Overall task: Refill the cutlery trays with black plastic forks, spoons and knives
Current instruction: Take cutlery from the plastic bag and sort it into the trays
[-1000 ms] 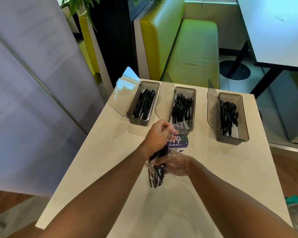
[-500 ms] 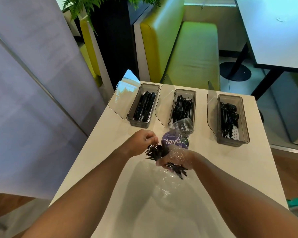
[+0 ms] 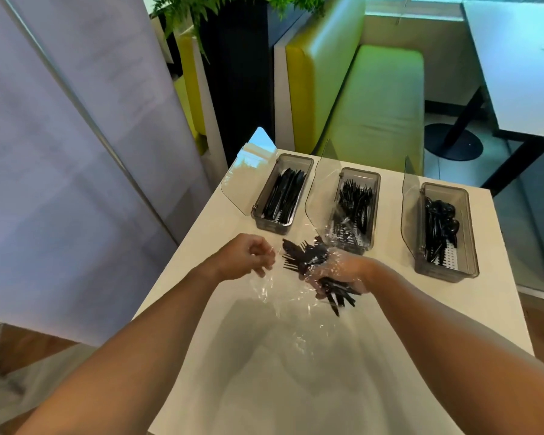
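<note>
Left hand pulled wrap aside, black forks bared, right hand gripping.

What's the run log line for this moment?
right hand: gripping fork bundle | left hand: pulling plastic wrap | fork tray: part full

black plastic forks, knives and spoons; smoky grey translucent trays; clear wrapper; white table; yellow-green bench; pale lilac curtain.
</note>
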Demonstrator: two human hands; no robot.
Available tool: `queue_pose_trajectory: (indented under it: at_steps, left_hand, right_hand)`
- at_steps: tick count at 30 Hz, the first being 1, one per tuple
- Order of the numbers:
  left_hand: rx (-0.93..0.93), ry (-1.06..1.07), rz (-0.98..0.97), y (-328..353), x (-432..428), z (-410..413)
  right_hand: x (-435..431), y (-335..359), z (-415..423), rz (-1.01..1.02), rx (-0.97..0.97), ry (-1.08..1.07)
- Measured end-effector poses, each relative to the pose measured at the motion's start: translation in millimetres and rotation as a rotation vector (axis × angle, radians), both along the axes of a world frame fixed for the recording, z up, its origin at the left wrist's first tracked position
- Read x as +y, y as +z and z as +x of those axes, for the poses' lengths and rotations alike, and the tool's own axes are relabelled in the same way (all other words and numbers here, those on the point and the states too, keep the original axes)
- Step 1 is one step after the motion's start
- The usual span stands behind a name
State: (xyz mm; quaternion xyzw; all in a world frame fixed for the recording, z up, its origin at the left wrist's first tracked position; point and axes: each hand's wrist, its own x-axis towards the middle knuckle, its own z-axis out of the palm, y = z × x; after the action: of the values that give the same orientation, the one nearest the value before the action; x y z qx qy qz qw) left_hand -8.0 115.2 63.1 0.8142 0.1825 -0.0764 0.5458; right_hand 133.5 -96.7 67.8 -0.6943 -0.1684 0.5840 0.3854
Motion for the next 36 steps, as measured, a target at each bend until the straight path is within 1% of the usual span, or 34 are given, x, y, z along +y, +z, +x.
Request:
queue_pose_trajectory:
  at_steps: [4, 9, 13, 16, 18, 19, 21, 22, 23, 25, 26, 28, 30, 34, 36]
  left_hand:
    - [0.083, -0.009, 0.065, -13.3, 11.2, -11.2]
    - [0.233, -0.033, 0.118, -31.7, 17.2, -20.4]
    - [0.362, -0.057, 0.167, -39.0, 20.8, -23.0]
    - [0.449, -0.052, 0.200, -41.7, 22.2, -26.6]
    - [0.429, 0.017, 0.232, -44.2, 25.1, -27.1]
    - [0.395, 0.049, 0.280, -43.9, 26.4, -25.9]
    - [0.252, 0.093, 0.398, -35.1, 23.9, -19.7]
    - [0.157, 0.126, 0.378, -25.6, 19.8, -15.7]
    - [0.061, 0.158, 0.288, -13.8, 13.5, -10.6]
    - [-0.088, 0.189, -0.011, 11.5, -0.5, 1.4]
    - [-0.118, 0.176, -0.139, 20.3, -7.9, 7.1]
    - [-0.127, 0.139, -0.328, 32.3, -22.3, 16.3]
    - [-0.105, 0.133, -0.452, 34.2, -33.9, 22.2]
    - [-0.069, 0.185, -0.562, 27.3, -50.1, 25.2]
    - [-0.071, 0.228, -0.595, 27.8, -53.3, 26.8]
  right_hand:
    - [-5.2, 0.4, -0.2, 0.126, 0.112, -0.153]
    - [-5.5, 13.2, 2.9, 0.303, 0.126, -0.296]
    - [4.3, 33.8, 6.1, 0.419, 0.087, -0.427]
    - [12.2, 50.0, 4.6, 0.443, 0.071, -0.445]
    - [18.1, 55.8, 2.2, 0.418, 0.058, -0.443]
    - [21.3, 57.5, 0.6, 0.407, 0.051, -0.444]
    - [27.5, 58.0, -0.9, 0.385, 0.036, -0.453]
    - [30.7, 58.2, -1.7, 0.371, 0.027, -0.456]
    - [33.7, 58.6, -2.7, 0.357, 0.021, -0.453]
    - [40.5, 57.6, -5.3, 0.327, 0.000, -0.421]
    - [43.8, 56.5, -7.8, 0.310, -0.023, -0.393]
    - [52.3, 52.6, -13.0, 0.280, -0.091, -0.345]
    - [59.1, 48.3, -17.9, 0.235, -0.175, -0.314]
    - [67.4, 40.0, -27.2, 0.130, -0.363, -0.229]
    - [71.0, 37.0, -32.5, 0.112, -0.436, -0.198]
